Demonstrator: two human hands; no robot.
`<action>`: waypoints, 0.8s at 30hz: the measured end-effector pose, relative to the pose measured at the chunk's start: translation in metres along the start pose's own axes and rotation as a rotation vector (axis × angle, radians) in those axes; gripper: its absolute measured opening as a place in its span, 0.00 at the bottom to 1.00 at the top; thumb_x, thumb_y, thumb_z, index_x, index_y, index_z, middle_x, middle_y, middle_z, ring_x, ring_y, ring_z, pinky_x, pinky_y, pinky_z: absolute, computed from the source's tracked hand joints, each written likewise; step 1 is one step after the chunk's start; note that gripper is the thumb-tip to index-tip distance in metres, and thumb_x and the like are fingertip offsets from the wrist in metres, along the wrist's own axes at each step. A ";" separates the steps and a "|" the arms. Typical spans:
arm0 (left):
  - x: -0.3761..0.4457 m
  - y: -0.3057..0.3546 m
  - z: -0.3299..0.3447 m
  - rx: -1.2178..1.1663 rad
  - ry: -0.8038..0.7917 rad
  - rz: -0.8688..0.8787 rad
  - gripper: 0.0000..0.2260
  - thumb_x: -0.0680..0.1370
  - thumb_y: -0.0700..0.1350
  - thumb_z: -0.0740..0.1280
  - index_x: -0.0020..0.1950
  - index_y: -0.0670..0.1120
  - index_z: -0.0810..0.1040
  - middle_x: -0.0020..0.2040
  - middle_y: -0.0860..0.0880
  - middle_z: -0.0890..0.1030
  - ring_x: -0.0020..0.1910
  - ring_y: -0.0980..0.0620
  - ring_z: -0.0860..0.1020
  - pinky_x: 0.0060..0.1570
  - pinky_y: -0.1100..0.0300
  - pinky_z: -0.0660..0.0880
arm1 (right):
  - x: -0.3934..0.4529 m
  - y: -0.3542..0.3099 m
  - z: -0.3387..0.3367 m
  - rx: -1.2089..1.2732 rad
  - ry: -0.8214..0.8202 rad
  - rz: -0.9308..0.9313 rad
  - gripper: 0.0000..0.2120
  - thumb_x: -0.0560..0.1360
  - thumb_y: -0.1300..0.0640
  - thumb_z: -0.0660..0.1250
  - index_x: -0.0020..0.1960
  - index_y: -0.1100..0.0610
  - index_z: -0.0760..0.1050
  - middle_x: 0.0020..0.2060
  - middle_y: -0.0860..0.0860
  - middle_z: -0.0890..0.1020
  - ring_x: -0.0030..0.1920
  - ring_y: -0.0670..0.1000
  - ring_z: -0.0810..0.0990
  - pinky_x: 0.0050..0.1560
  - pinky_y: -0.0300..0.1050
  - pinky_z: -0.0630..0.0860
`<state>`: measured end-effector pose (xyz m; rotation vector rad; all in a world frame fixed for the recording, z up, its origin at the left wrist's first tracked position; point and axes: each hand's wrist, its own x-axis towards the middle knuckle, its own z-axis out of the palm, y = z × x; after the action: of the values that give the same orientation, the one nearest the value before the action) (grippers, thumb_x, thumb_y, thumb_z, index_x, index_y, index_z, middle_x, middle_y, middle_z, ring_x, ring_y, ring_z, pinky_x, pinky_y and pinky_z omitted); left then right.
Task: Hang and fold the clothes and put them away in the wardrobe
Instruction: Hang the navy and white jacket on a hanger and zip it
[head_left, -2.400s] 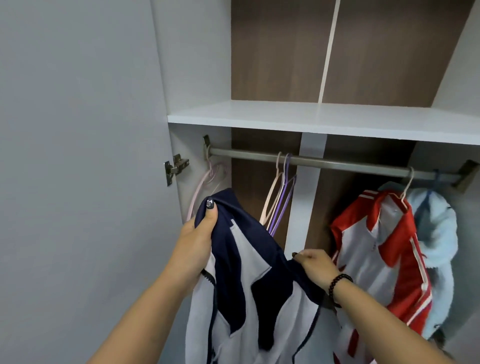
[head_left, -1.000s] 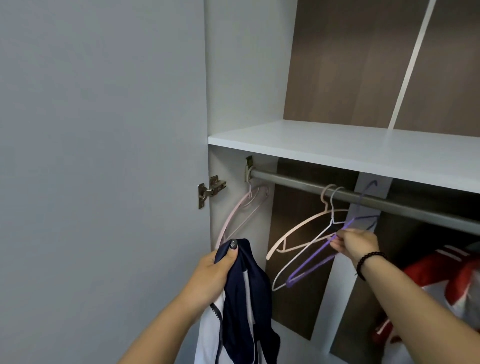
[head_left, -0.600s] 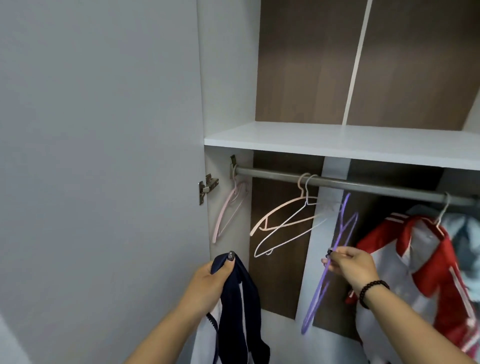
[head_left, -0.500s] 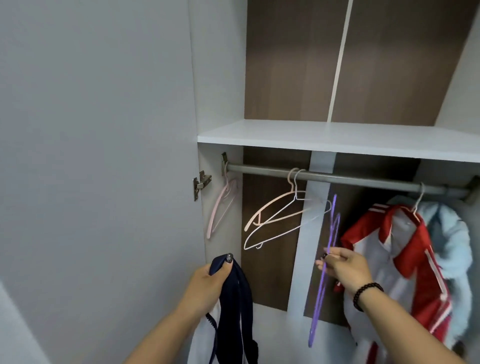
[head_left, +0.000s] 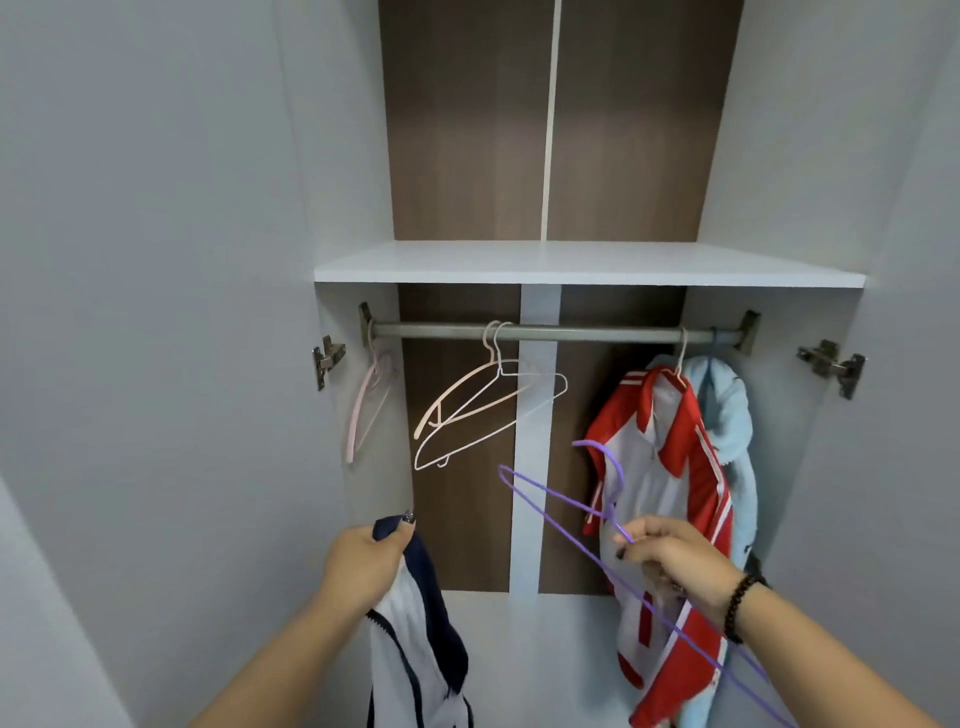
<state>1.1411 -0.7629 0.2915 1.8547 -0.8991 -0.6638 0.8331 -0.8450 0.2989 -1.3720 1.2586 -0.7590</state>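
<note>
Navy-and-white jacket — gripped by left hand; right hand pinches purple hanger below the rail's bare middle.

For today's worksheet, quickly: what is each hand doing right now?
Left hand: grips the navy and white jacket.
Right hand: pinches the purple hanger, off the rail.

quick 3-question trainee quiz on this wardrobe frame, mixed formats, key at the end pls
1. True or false: the purple hanger hangs on the rail.
2. The left hand grips: A) navy-and-white jacket B) red-and-white jacket C) light blue garment
3. Fill in: the right hand pinches the hanger just below its ____.

Key: 1 false; 2 A; 3 hook
</note>
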 end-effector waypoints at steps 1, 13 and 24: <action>0.000 0.003 -0.002 -0.015 0.011 -0.014 0.26 0.77 0.48 0.69 0.24 0.48 0.60 0.20 0.53 0.64 0.24 0.52 0.64 0.27 0.60 0.59 | -0.006 -0.003 -0.003 -0.063 -0.004 -0.025 0.05 0.75 0.67 0.65 0.42 0.61 0.76 0.23 0.50 0.65 0.22 0.46 0.59 0.23 0.36 0.54; -0.009 0.037 -0.012 -0.115 0.007 -0.145 0.14 0.75 0.48 0.71 0.49 0.35 0.80 0.45 0.37 0.83 0.45 0.39 0.82 0.49 0.49 0.78 | -0.067 -0.035 -0.051 -0.270 -0.089 -0.331 0.12 0.80 0.55 0.62 0.45 0.55 0.83 0.19 0.43 0.64 0.21 0.42 0.61 0.25 0.32 0.61; -0.084 0.059 0.000 0.058 -0.110 -0.069 0.17 0.58 0.46 0.73 0.42 0.38 0.77 0.34 0.43 0.76 0.34 0.45 0.75 0.37 0.55 0.69 | -0.106 -0.042 -0.085 -0.407 -0.157 -0.441 0.13 0.78 0.59 0.63 0.39 0.53 0.82 0.28 0.47 0.76 0.20 0.42 0.66 0.25 0.29 0.62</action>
<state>1.0742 -0.7127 0.3507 1.9230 -0.9379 -0.7964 0.7400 -0.7731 0.3786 -2.0438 1.0306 -0.6921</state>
